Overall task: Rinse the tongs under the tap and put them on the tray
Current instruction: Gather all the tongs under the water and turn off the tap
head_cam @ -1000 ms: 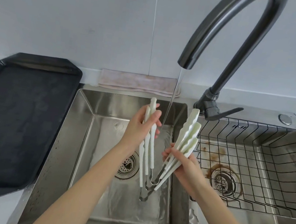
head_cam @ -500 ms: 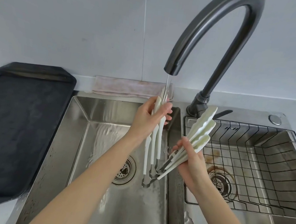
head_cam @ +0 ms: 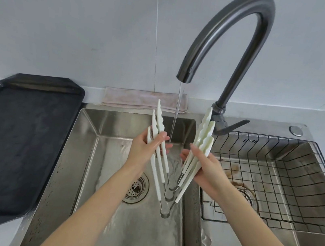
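Three white tongs (head_cam: 162, 165) with metal hinge loops are held spread in a V over the left sink basin (head_cam: 109, 157), tips up, hinges down. My left hand (head_cam: 147, 148) grips their left arms and my right hand (head_cam: 203, 167) grips their right arms. A thin stream of water falls from the dark curved tap (head_cam: 224, 37) between the two sets of arms, touching my left fingers. The black tray (head_cam: 9, 141) lies on the counter left of the sink, with nothing on it.
A wire rack (head_cam: 276, 179) sits in the right basin with a rust-stained drain beneath. A folded pinkish cloth (head_cam: 139, 100) lies behind the left basin. The tap lever (head_cam: 233, 126) points right. A drain (head_cam: 136, 189) is in the left basin.
Both hands have pulled the tongs' arms wider apart, so the stream now falls between them instead of onto the left arms. The view has tilted up a little.
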Action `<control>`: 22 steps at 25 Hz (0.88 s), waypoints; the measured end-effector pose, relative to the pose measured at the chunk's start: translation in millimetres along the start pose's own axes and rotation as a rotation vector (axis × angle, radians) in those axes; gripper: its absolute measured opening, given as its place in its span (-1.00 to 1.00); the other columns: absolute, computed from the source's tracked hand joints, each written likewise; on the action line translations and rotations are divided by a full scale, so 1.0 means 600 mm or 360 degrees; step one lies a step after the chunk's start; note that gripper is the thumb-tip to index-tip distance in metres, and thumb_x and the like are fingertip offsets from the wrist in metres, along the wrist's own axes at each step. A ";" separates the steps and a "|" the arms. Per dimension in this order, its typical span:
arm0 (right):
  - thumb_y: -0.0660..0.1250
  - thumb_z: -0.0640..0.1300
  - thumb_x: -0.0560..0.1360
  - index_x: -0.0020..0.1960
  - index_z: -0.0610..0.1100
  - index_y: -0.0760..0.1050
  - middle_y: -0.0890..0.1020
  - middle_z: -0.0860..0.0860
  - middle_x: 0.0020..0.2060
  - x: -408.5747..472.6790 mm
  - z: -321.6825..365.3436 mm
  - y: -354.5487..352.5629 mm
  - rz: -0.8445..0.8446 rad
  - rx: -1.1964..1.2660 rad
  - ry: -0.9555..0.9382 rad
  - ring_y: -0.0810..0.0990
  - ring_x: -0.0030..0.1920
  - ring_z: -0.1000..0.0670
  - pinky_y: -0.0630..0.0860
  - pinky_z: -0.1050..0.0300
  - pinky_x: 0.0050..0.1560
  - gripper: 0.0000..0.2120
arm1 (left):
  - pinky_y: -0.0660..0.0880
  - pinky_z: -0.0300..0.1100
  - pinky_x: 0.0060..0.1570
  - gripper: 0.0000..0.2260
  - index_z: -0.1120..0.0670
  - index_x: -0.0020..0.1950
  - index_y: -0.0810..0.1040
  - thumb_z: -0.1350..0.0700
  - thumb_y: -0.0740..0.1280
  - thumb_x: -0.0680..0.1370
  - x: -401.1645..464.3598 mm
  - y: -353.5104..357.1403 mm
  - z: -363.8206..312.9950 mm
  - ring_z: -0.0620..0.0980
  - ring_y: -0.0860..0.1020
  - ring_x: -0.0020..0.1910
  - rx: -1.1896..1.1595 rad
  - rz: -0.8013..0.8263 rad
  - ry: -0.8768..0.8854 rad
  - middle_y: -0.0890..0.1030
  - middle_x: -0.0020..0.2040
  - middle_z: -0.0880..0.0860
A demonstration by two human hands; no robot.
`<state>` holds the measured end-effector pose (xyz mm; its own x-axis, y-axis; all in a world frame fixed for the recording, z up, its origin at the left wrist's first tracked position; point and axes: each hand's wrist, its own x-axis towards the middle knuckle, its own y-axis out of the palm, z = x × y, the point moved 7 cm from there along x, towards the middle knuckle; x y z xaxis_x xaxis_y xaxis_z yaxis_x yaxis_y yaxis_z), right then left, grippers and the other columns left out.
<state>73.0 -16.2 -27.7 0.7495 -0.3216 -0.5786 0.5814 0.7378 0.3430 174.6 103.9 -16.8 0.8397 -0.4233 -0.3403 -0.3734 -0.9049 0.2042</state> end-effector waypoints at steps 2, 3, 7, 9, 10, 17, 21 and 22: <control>0.20 -0.03 0.55 0.15 -0.17 0.45 0.61 -0.10 0.01 0.000 0.036 -0.021 -0.0110 -0.0143 -0.0126 0.58 0.06 -0.04 0.51 0.07 0.10 -0.73 | 0.63 -0.19 -0.28 -0.96 0.02 -0.10 0.53 0.15 0.34 0.49 -0.002 -0.004 0.003 -0.07 0.67 -0.30 -0.0070 -0.0033 -0.0055 0.64 -0.16 0.04; 0.18 -0.04 0.56 0.21 -0.18 0.43 0.61 -0.07 -0.03 0.001 0.059 -0.043 -0.0262 -0.0174 -0.0245 0.58 0.04 -0.04 0.51 0.11 0.07 -0.70 | 0.63 -0.21 -0.29 -0.97 0.04 -0.10 0.53 0.16 0.34 0.50 -0.003 -0.007 0.005 -0.07 0.67 -0.31 -0.0099 -0.0051 -0.0080 0.64 -0.16 0.05; 0.20 -0.15 0.56 0.43 -0.18 0.24 0.53 0.02 -0.20 0.009 0.143 -0.123 -0.0803 -0.0376 -0.0525 0.49 -0.25 0.13 0.45 0.28 -0.21 -0.55 | 0.62 -0.25 -0.34 -0.98 0.07 -0.08 0.52 0.17 0.33 0.50 -0.010 -0.019 0.011 -0.12 0.66 -0.39 -0.0167 -0.0131 -0.0142 0.63 -0.16 0.07; 0.18 -0.14 0.57 0.39 -0.22 0.31 0.54 0.03 -0.21 0.029 0.158 -0.127 -0.0781 -0.0555 -0.0531 0.49 -0.26 0.16 0.45 0.29 -0.21 -0.59 | 0.62 -0.25 -0.34 -0.97 0.07 -0.08 0.52 0.17 0.33 0.50 -0.012 -0.026 0.012 -0.11 0.66 -0.38 -0.0189 -0.0165 -0.0152 0.63 -0.16 0.07; 0.17 -0.13 0.58 0.33 -0.25 0.39 0.53 0.05 -0.25 0.036 0.162 -0.127 -0.0776 -0.0608 -0.0541 0.49 -0.26 0.17 0.46 0.28 -0.19 -0.64 | 0.62 -0.24 -0.33 -0.97 0.07 -0.07 0.52 0.16 0.33 0.50 -0.013 -0.028 0.011 -0.10 0.66 -0.37 -0.0192 -0.0178 -0.0151 0.63 -0.17 0.06; 0.19 -0.13 0.57 0.16 -0.27 0.52 0.52 0.06 -0.35 0.062 0.180 -0.133 -0.0855 -0.0709 -0.0607 0.49 -0.32 0.15 0.51 0.27 -0.17 -0.72 | 0.64 -0.20 -0.22 -0.96 0.03 -0.07 0.53 0.16 0.33 0.50 -0.013 -0.037 0.004 -0.09 0.67 -0.32 -0.0181 -0.0159 -0.0121 0.64 -0.13 0.06; 0.18 -0.13 0.57 0.23 -0.30 0.47 0.52 0.04 -0.33 0.059 0.187 -0.126 -0.0841 -0.0710 -0.0527 0.50 -0.31 0.15 0.52 0.32 -0.27 -0.68 | 0.63 -0.22 -0.28 -0.96 0.05 -0.06 0.53 0.16 0.33 0.50 -0.022 -0.039 0.001 -0.08 0.67 -0.33 -0.0246 -0.0177 -0.0113 0.63 -0.14 0.07; 0.17 -0.11 0.57 0.27 -0.29 0.43 0.51 0.04 -0.29 0.052 0.180 -0.116 -0.0811 -0.0665 -0.0505 0.51 -0.28 0.15 0.52 0.32 -0.26 -0.65 | 0.62 -0.22 -0.30 -0.96 0.06 -0.06 0.53 0.16 0.33 0.50 -0.026 -0.041 0.001 -0.08 0.67 -0.34 -0.0274 -0.0186 -0.0110 0.63 -0.15 0.07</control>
<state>90.3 -141.8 10.2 0.5104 -0.7953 -0.3269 0.7609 0.5949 -0.2592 170.6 132.4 -17.1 0.8421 -0.3231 -0.4319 -0.1970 -0.9296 0.3114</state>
